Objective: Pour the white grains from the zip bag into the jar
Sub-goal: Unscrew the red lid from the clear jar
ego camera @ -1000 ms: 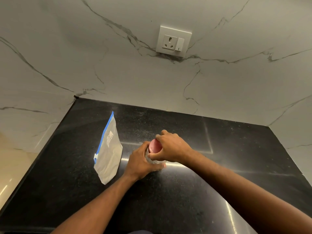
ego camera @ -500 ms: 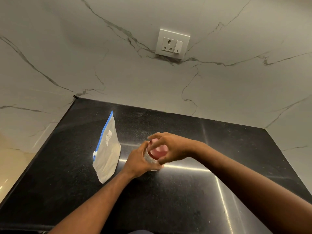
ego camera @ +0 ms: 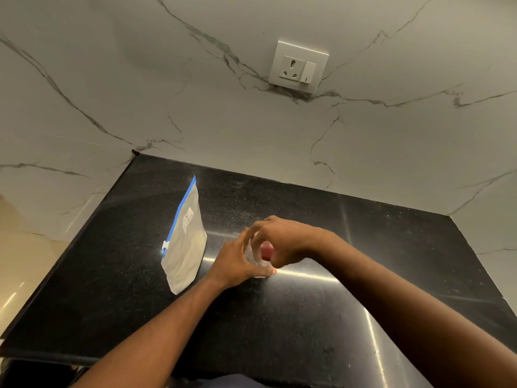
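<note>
A zip bag (ego camera: 186, 242) of white grains stands upright on the black counter (ego camera: 279, 317), its blue zipper strip and white slider along its left edge. Just right of it stands a small clear jar (ego camera: 256, 257) with a red lid (ego camera: 267, 250). My left hand (ego camera: 233, 263) wraps around the jar's body from the left. My right hand (ego camera: 282, 239) grips the red lid from above and the right. Both hands hide most of the jar.
A marble-patterned wall rises behind the counter, with a white socket and switch plate (ego camera: 298, 65) on it. The counter's left edge (ego camera: 64, 253) drops to a beige floor. The front edge runs along the bottom of the view.
My right hand has turned on the lid, its fingers now curled further over the top and hiding more of the red. The left hand stays on the jar. The bag has not moved.
</note>
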`<action>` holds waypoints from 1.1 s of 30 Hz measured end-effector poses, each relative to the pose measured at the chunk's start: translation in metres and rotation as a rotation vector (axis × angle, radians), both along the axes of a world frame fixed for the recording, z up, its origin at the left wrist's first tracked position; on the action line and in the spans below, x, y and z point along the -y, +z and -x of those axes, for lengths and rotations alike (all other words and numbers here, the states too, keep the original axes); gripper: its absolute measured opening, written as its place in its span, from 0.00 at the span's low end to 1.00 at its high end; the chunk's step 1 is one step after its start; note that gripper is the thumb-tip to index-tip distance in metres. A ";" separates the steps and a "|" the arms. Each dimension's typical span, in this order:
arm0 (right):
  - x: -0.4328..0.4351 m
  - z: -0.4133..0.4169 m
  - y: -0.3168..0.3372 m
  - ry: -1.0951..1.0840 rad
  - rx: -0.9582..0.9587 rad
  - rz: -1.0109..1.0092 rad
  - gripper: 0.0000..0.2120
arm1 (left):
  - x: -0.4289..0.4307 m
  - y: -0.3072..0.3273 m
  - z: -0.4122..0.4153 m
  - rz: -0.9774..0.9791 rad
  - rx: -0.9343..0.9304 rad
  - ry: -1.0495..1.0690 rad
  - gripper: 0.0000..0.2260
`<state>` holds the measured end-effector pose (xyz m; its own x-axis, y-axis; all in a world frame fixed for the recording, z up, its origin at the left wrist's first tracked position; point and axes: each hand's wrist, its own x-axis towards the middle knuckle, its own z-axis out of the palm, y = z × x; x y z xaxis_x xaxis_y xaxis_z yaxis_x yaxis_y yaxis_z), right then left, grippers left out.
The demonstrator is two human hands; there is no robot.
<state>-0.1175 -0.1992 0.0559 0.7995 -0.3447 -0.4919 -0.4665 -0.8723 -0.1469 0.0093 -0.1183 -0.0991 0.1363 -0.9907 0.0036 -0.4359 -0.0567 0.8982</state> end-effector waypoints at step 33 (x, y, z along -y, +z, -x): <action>0.000 0.006 -0.002 0.056 0.092 0.261 0.38 | 0.001 -0.004 -0.002 0.011 0.047 0.000 0.42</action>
<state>-0.1237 -0.1987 0.0542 0.8580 -0.4042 -0.3168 -0.4117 -0.9101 0.0461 0.0111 -0.1194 -0.1035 0.1355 -0.9906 0.0205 -0.4776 -0.0472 0.8773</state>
